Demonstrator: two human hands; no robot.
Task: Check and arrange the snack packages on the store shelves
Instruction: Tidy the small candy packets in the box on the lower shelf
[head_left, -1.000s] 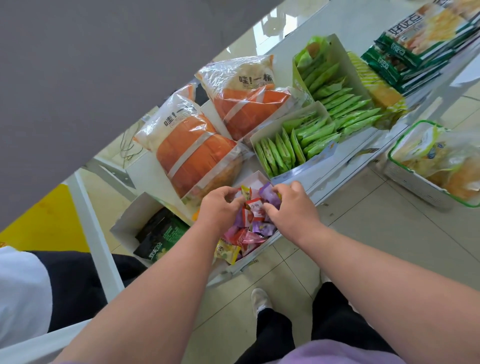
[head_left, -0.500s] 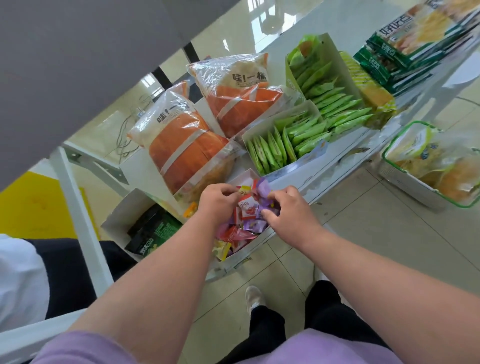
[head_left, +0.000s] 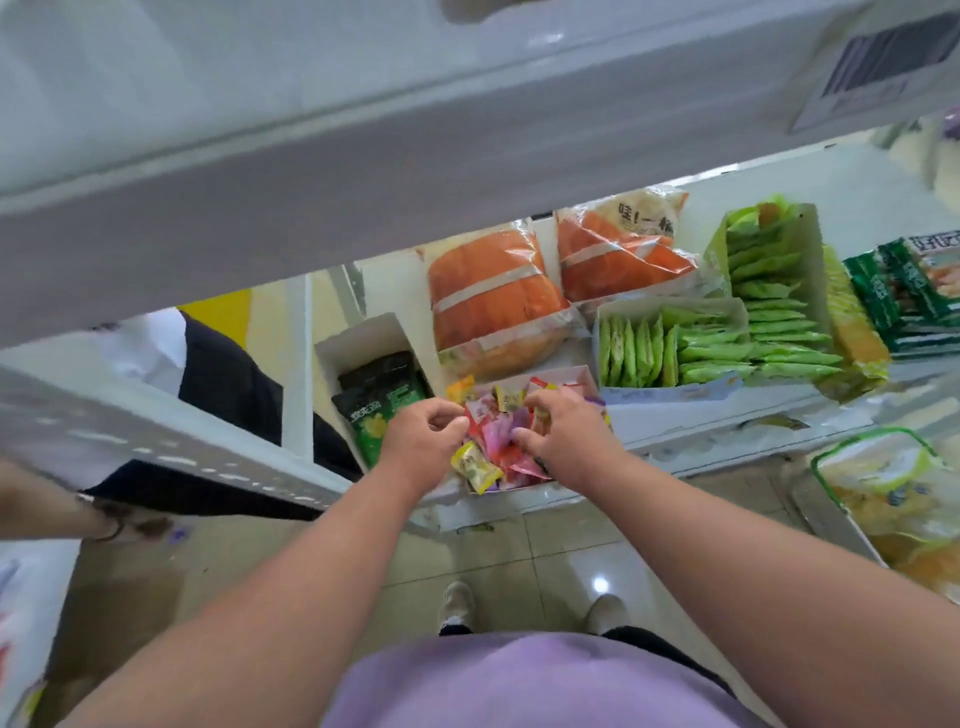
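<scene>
Both hands reach into a white box (head_left: 582, 376) of small mixed-colour snack packets (head_left: 493, 431) at the near edge of the shelf (head_left: 675, 421), the left hand (head_left: 421, 441) and right hand (head_left: 566, 436) each pinching packets with curled fingers, orange bags (head_left: 488, 291) lying just beyond.

bright, even light fills the store. a white shiny spot sits on the floor tiles (head_left: 600, 584). the upper shelf (head_left: 363, 130) at the top looks blurry and smeared. straight lines bend near the edges. shadows are soft and faint.
</scene>
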